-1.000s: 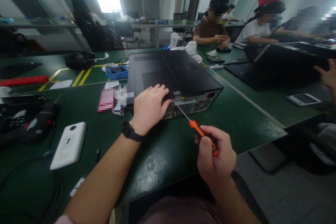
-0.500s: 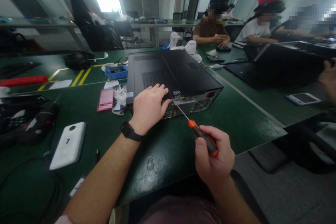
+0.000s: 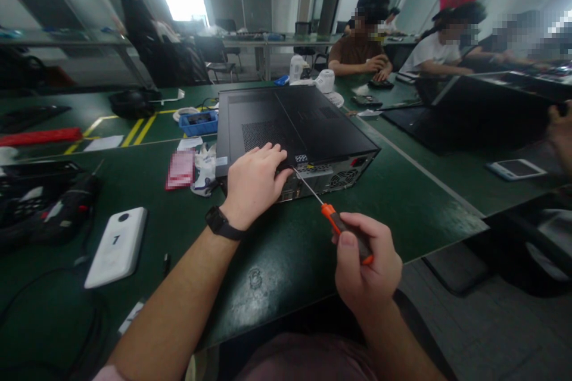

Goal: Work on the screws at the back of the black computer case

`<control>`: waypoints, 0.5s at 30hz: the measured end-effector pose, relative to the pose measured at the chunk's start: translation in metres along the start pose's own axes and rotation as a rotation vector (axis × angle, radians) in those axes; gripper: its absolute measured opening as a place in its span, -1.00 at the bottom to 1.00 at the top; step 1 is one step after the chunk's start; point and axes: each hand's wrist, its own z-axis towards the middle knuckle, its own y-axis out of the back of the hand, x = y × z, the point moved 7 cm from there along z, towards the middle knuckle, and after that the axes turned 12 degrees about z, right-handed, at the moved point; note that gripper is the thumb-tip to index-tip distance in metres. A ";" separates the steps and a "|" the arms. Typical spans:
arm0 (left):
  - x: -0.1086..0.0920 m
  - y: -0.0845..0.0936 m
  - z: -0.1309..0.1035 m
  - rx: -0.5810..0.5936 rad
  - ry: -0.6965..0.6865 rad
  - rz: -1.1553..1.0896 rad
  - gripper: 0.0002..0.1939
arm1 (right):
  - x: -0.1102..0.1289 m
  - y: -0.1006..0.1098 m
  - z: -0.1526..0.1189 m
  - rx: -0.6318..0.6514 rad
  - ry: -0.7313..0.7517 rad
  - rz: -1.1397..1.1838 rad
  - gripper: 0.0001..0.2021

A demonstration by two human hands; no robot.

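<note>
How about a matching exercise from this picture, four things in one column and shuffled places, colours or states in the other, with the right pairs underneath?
Column one
1. screwdriver
2. computer case
3. tray
4. watch

Column two
A. blue, with dark items inside
B. beneath the left hand
C. black and strapped on
D. gripped in the right hand

Right pairs: 1-D, 2-B, 3-A, 4-C

An orange-handled screwdriver (image 3: 329, 213) slants toward a black computer case (image 3: 308, 116) lying flat.
</note>
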 end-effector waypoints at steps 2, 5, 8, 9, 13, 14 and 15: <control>0.000 0.000 0.000 -0.001 0.000 0.001 -0.70 | 0.005 -0.001 0.003 0.013 0.034 -0.005 -0.80; -0.001 0.001 0.000 -0.008 -0.005 0.000 -0.71 | 0.009 -0.002 0.005 0.001 0.067 -0.016 -0.81; -0.001 0.000 0.000 -0.002 -0.004 0.004 -0.71 | 0.006 0.000 0.002 -0.037 0.055 -0.028 -0.84; -0.001 -0.001 0.000 0.001 -0.004 0.006 -0.71 | 0.004 0.000 0.001 -0.043 0.041 -0.035 -0.85; 0.000 -0.001 0.000 0.001 -0.001 0.006 -0.71 | -0.004 0.000 -0.004 -0.021 -0.012 -0.023 -0.84; 0.000 -0.001 0.000 0.002 0.001 0.005 -0.71 | -0.004 -0.001 -0.003 -0.008 -0.013 -0.004 -0.83; 0.000 -0.001 0.000 0.004 0.002 0.005 -0.71 | -0.003 -0.001 -0.003 0.006 -0.007 0.018 -0.81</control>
